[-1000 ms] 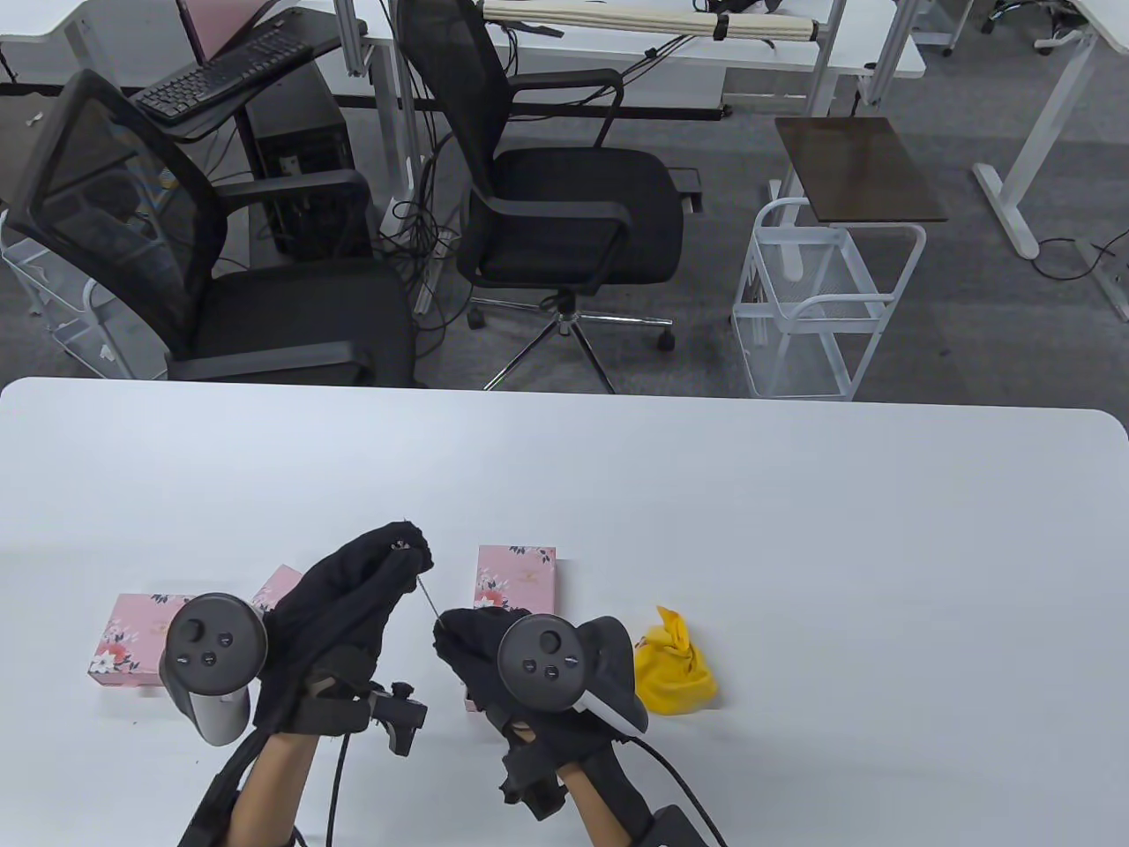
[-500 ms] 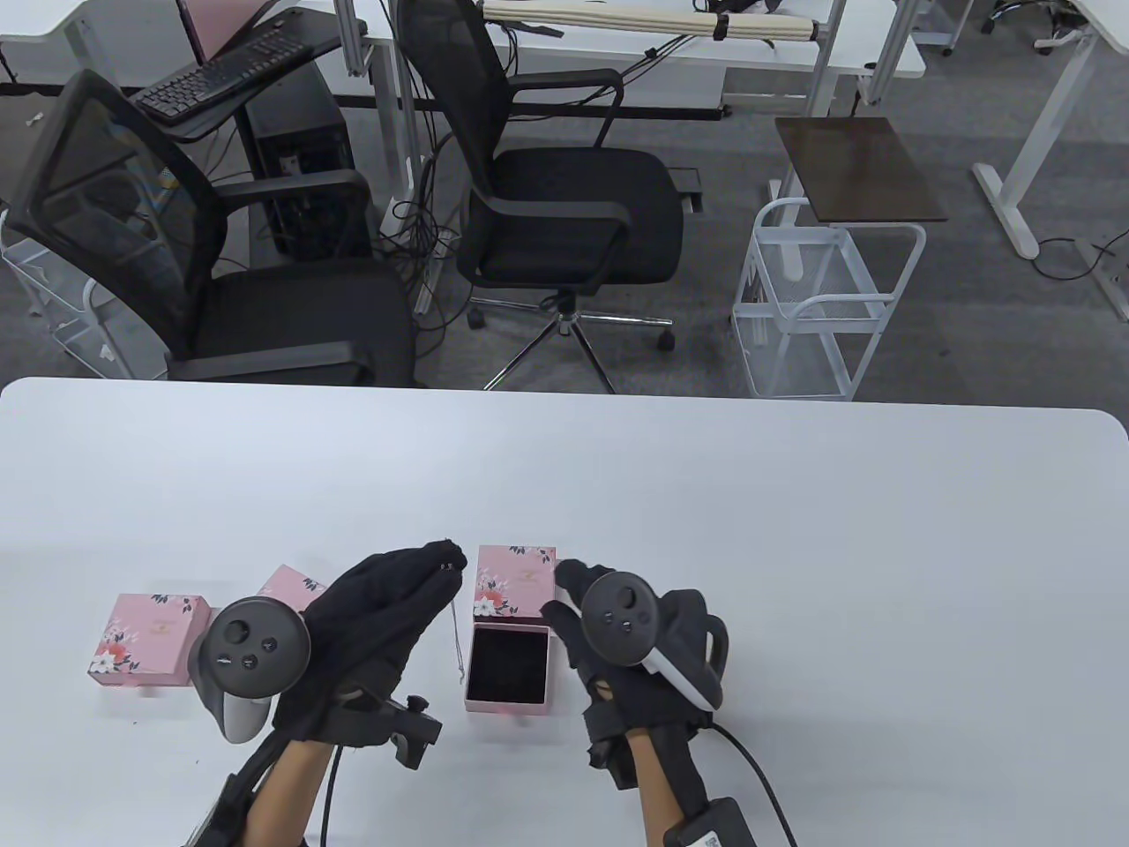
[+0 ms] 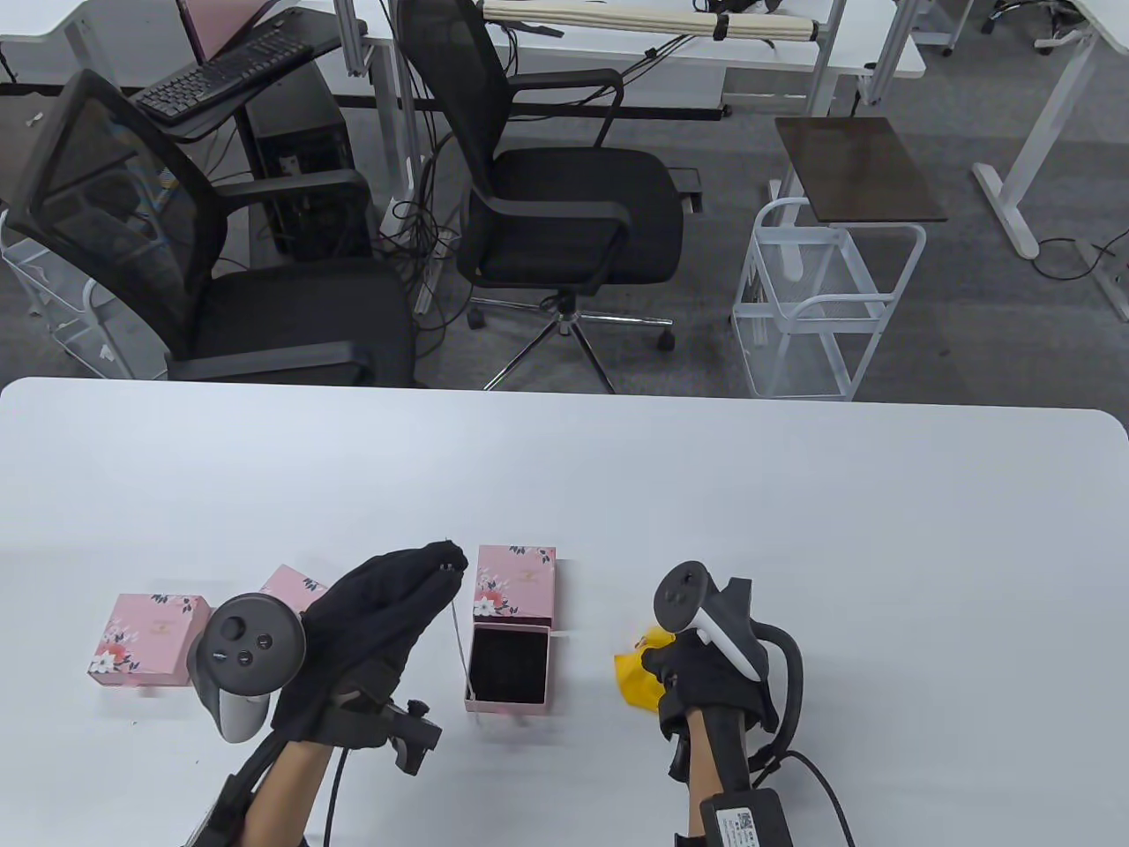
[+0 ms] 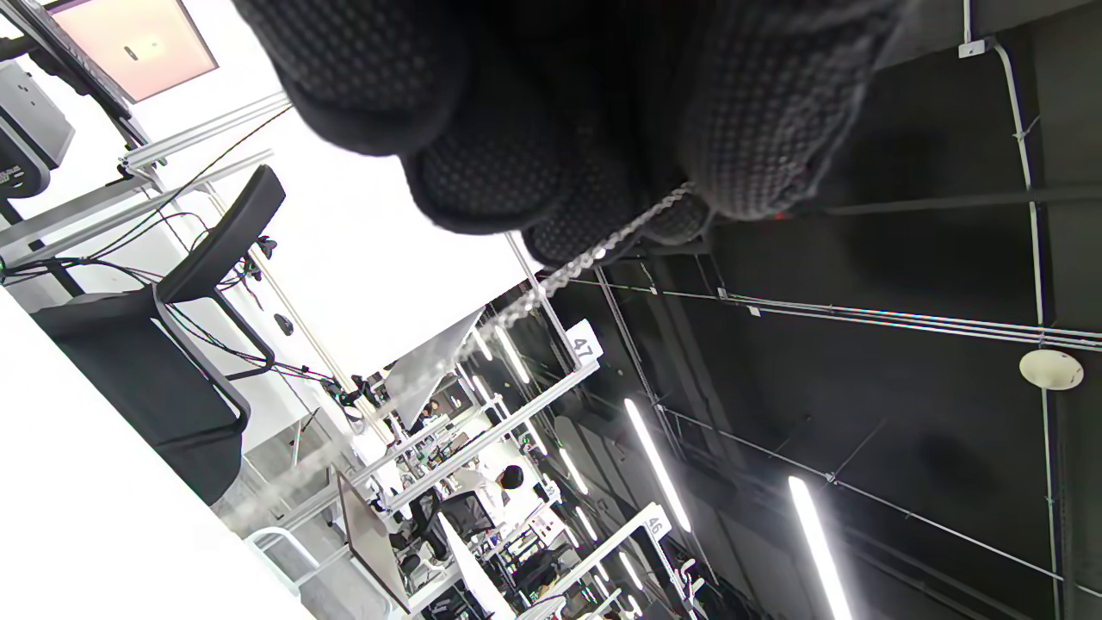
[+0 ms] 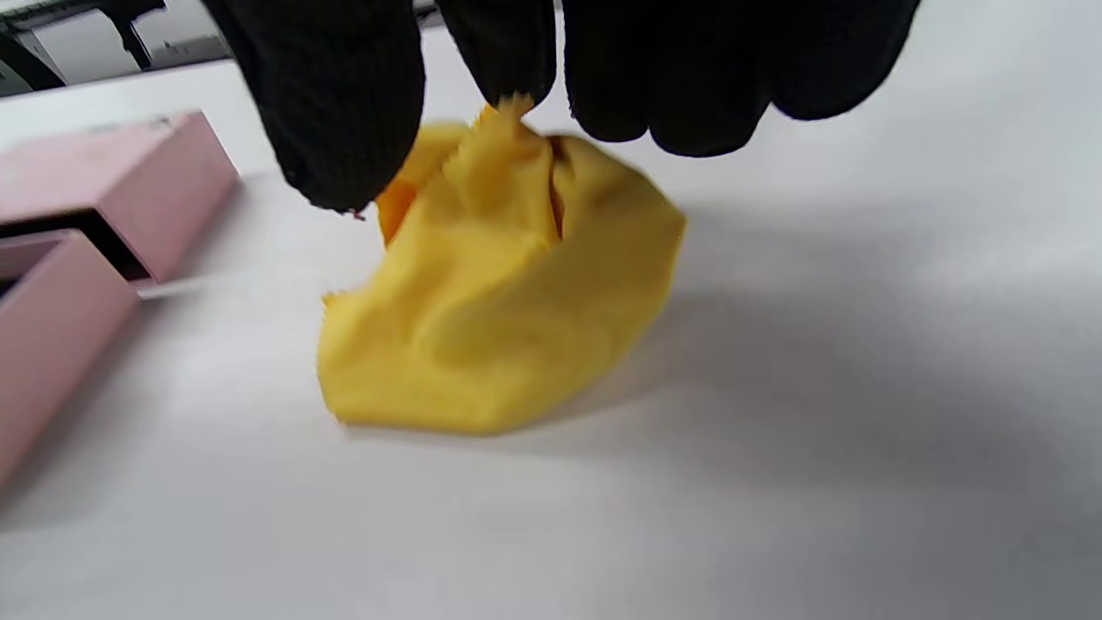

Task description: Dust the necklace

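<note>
The necklace (image 3: 460,635) is a thin silver chain, hanging in a slim line from the pinched fingertips (image 3: 445,558) of the left hand (image 3: 370,635) down beside the open pink jewelry box (image 3: 510,669), whose inside is black. The left wrist view shows what the table view cannot: the chain's (image 4: 594,250) small bright links caught between gloved fingers (image 4: 749,129), blurring lower down. The right hand (image 3: 706,679) sits on the yellow cloth (image 3: 637,681) on the white counter (image 3: 794,529). In the right wrist view its fingers (image 5: 336,112) curl down over the crumpled cloth (image 5: 499,319), 1 fingertip touching its top fold; a firm grip cannot be told. 3 more pink floral boxes (image 3: 148,640) lie nearby.
</note>
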`<state>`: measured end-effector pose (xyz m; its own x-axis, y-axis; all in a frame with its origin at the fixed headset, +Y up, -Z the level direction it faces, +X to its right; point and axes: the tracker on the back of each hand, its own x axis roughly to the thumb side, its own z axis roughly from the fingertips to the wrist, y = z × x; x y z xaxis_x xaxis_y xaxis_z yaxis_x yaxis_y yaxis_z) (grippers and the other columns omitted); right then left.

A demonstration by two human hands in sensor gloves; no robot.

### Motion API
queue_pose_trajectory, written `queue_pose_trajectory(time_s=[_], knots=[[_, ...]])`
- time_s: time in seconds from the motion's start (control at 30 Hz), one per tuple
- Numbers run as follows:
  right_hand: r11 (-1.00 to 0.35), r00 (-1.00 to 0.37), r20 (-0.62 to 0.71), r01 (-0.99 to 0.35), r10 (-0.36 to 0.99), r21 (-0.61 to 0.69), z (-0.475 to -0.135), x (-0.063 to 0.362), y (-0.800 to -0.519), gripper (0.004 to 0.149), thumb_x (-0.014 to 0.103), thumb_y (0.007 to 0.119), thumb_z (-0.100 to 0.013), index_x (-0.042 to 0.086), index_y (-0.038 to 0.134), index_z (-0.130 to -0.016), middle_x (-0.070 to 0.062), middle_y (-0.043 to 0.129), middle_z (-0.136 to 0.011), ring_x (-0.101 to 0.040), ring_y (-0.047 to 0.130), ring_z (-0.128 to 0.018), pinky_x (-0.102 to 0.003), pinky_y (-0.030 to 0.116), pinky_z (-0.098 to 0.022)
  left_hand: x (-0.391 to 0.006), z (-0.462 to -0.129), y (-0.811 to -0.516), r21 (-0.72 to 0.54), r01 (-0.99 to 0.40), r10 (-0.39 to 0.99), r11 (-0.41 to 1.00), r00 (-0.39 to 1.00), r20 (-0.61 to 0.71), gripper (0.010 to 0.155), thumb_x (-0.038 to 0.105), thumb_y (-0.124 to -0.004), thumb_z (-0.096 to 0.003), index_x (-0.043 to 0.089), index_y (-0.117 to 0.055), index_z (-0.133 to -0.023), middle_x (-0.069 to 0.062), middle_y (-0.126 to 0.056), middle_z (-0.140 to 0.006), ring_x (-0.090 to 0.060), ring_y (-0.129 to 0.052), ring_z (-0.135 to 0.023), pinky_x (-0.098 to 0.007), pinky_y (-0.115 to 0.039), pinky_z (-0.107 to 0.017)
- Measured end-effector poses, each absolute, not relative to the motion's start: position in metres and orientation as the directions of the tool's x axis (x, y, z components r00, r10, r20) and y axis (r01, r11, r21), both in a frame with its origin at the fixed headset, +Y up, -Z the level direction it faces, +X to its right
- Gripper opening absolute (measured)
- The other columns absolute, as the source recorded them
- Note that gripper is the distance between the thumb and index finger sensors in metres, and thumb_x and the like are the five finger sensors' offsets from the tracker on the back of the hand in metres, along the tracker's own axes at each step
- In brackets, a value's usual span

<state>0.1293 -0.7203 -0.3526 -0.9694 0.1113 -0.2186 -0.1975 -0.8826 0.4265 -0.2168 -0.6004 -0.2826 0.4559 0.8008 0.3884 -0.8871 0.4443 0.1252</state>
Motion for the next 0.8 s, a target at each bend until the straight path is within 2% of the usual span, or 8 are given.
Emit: queue_pose_trajectory(time_s=[0.17,0.3,0.4,0.5,0.57,0.6,0.63,0.8], knots=[[-0.897,-0.981,-0.192,-0.07,-0.017,0.437,-0.358,0.123,-0.745,0.071,0.031,0.085,-0.062,0.005,0.048,-0.116,-0.031,0.058,-0.112,-0.055,0.07,-0.09,-0.064,0.06,-0.068,-0.216,-0.283,-0.601,0.124,-0.885,0.799,0.448,0.459,0.389,0.037,0.047,-0.088,-0.0545,0.032,-0.091,-0.088,0.002,-0.1,-0.086,-0.02,-0.096,-0.07,-0.038,-0.085,-0.05],[-0.953,-0.981,-0.186,-0.011,-0.048,0.301,-0.359,0.122,-0.752,0.056,0.027,0.086,-0.06,0.009,0.062,-0.108,-0.021,0.078,-0.097,-0.041,0.087,-0.075,-0.056,0.072,-0.061,-0.215,-0.282,-0.601,0.124,-0.882,0.796,0.454,0.465,0.387,0.037,0.046,-0.088,-0.0543,0.032,-0.091,-0.088,0.002,-0.1,-0.086,-0.02,-0.096,-0.07,-0.038,-0.085,-0.05],[-0.97,-0.985,-0.171,-0.036,-0.006,0.24,-0.358,0.123,-0.747,0.049,0.026,0.086,-0.06,0.012,0.069,-0.103,-0.018,0.084,-0.092,-0.037,0.091,-0.069,-0.053,0.075,-0.059,-0.215,-0.283,-0.602,0.123,-0.881,0.796,0.457,0.467,0.384,0.037,0.046,-0.088,-0.0544,0.032,-0.091,-0.088,0.001,-0.1,-0.086,-0.02,-0.096,-0.07,-0.038,-0.085,-0.05],[-0.974,-0.972,-0.157,-0.192,0.172,0.119,-0.356,0.123,-0.729,0.049,0.027,0.085,-0.06,0.013,0.068,-0.103,-0.017,0.083,-0.093,-0.038,0.091,-0.069,-0.053,0.076,-0.058,-0.214,-0.283,-0.602,0.123,-0.88,0.797,0.459,0.469,0.38,0.037,0.046,-0.088,-0.0544,0.032,-0.091,-0.088,0.002,-0.1,-0.086,-0.02,-0.096,-0.07,-0.039,-0.085,-0.05],[-0.929,-0.923,-0.134,-0.368,0.36,0.038,-0.353,0.124,-0.715,0.049,0.027,0.085,-0.06,0.013,0.067,-0.104,-0.017,0.082,-0.093,-0.038,0.091,-0.069,-0.053,0.076,-0.058,-0.215,-0.283,-0.602,0.123,-0.88,0.798,0.458,0.468,0.379,0.037,0.046,-0.088,-0.0544,0.031,-0.091,-0.088,0.001,-0.1,-0.086,-0.02,-0.095,-0.07,-0.039,-0.085,-0.05],[-0.868,-0.864,-0.092,-0.497,0.496,-0.006,-0.351,0.123,-0.705,0.049,0.027,0.084,-0.06,0.013,0.067,-0.104,-0.017,0.082,-0.093,-0.038,0.091,-0.07,-0.053,0.075,-0.058,-0.215,-0.283,-0.602,0.123,-0.881,0.8,0.456,0.467,0.378,0.037,0.046,-0.088,-0.0544,0.032,-0.091,-0.088,0.002,-0.1,-0.086,-0.02,-0.095,-0.07,-0.039,-0.085,-0.05],[-0.825,-0.823,-0.059,-0.564,0.565,-0.022,-0.349,0.123,-0.7,0.049,0.027,0.084,-0.06,0.013,0.067,-0.104,-0.017,0.082,-0.094,-0.038,0.091,-0.07,-0.053,0.075,-0.058,-0.215,-0.283,-0.602,0.122,-0.883,0.802,0.453,0.464,0.376,0.037,0.046,-0.088,-0.0543,0.032,-0.091,-0.088,0.001,-0.1,-0.086,-0.02,-0.095,-0.07,-0.039,-0.085,-0.051],[-0.599,-0.601,0.114,-0.799,0.791,-0.056,-0.339,0.108,-0.673,0.049,0.028,0.083,-0.061,0.013,0.066,-0.105,-0.018,0.08,-0.095,-0.039,0.089,-0.072,-0.053,0.074,-0.059,-0.217,-0.286,-0.603,0.108,-0.894,0.821,0.434,0.442,0.36,0.037,0.047,-0.088,-0.054,0.032,-0.091,-0.088,0.001,-0.1,-0.087,-0.021,-0.095,-0.073,-0.04,-0.084,-0.053]])
